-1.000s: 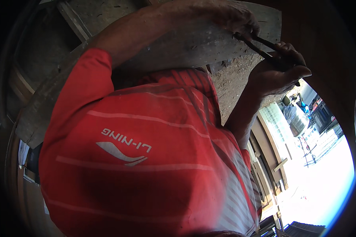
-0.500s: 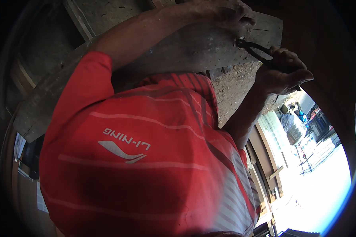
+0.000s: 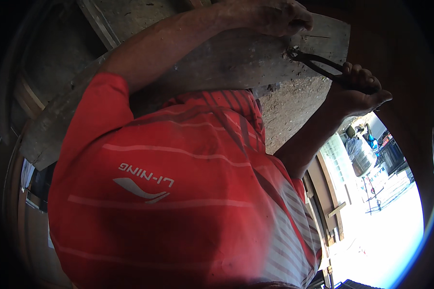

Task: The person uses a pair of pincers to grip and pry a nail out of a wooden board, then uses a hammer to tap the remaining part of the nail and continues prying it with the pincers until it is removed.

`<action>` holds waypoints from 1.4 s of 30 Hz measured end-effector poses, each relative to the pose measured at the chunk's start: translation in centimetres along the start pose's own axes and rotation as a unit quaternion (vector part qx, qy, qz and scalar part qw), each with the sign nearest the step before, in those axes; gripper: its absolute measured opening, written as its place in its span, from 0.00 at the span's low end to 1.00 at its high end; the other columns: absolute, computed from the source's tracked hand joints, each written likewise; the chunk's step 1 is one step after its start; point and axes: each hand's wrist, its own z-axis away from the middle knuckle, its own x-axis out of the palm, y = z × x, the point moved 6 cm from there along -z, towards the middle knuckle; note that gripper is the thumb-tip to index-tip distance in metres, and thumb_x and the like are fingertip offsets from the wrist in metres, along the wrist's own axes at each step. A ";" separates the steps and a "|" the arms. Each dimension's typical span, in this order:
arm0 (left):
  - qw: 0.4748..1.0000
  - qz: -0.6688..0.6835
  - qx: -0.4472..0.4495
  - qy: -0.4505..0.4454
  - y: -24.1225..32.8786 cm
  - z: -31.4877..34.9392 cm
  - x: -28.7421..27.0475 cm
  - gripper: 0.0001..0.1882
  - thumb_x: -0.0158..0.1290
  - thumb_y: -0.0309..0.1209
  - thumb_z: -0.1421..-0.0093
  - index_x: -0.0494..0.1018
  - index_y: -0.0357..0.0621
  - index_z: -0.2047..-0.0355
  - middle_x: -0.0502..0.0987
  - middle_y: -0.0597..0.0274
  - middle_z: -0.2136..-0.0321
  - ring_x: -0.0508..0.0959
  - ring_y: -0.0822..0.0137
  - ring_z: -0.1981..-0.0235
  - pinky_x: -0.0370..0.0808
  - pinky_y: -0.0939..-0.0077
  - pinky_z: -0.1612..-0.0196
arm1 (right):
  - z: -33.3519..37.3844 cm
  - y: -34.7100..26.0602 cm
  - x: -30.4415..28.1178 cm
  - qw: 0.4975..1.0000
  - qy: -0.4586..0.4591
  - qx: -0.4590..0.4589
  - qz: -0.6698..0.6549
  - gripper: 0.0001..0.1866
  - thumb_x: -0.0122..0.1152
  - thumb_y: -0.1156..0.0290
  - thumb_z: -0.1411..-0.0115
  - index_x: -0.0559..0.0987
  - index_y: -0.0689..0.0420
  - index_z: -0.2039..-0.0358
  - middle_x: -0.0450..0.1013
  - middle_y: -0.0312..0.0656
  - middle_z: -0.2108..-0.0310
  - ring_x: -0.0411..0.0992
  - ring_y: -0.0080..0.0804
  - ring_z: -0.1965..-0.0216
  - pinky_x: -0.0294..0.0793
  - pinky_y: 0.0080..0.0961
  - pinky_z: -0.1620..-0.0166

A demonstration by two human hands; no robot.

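Observation:
A long, worn grey wooden board (image 3: 255, 57) lies at a slant in front of my body. My left hand (image 3: 285, 20) rests at its far edge toward the right end, with bent fingers closed against the wood. My right hand (image 3: 359, 86) is wrapped round the handles of dark metal pincers (image 3: 318, 62). Their jaws meet the board's face at a rough, splintered spot just below my left hand. Whatever sits between the jaws is too small to make out. A crack runs through the board near its right end.
Bare earthy ground (image 3: 294, 103) shows below the board. Wooden planks (image 3: 325, 192) stand at the right, beside a bright outdoor area with a plastic-wrapped bundle (image 3: 361, 156). A timber beam (image 3: 99, 24) crosses the upper left. My red shirt (image 3: 178, 192) fills the lower middle.
My right hand has moved right and slightly down with the pincer handles, while the jaws stay at the same spot. The board's right end has shifted slightly right. My left hand stays on it.

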 end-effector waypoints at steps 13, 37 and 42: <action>0.984 -0.017 -0.161 -0.080 7.8 1.1 2.3 0.09 0.58 0.32 0.33 0.80 0.39 0.58 0.83 0.56 0.63 0.83 0.62 0.62 0.79 0.69 0.62 | 1.3 2.7 -11.6 0.891 0.051 0.121 -0.434 0.26 0.49 0.44 0.28 0.69 0.54 0.72 0.62 0.32 0.78 0.61 0.26 0.76 0.70 0.30 0.66; 0.855 0.263 -0.446 0.026 11.0 2.4 9.0 0.09 0.55 0.33 0.28 0.79 0.39 0.57 0.81 0.65 0.68 0.80 0.73 0.66 0.79 0.78 0.61 | 1.2 -1.9 -14.9 0.957 0.084 0.078 -0.267 0.52 0.44 0.33 0.31 0.56 0.75 0.31 0.56 0.69 0.31 0.54 0.64 0.29 0.61 0.54 0.30; 0.822 0.336 -0.449 0.099 12.0 3.5 9.8 0.10 0.53 0.33 0.27 0.78 0.40 0.56 0.81 0.64 0.66 0.81 0.73 0.65 0.78 0.77 0.60 | -0.2 -0.4 -15.6 0.954 0.073 0.095 -0.276 0.50 0.42 0.32 0.31 0.64 0.75 0.37 0.62 0.69 0.36 0.61 0.66 0.33 0.65 0.55 0.32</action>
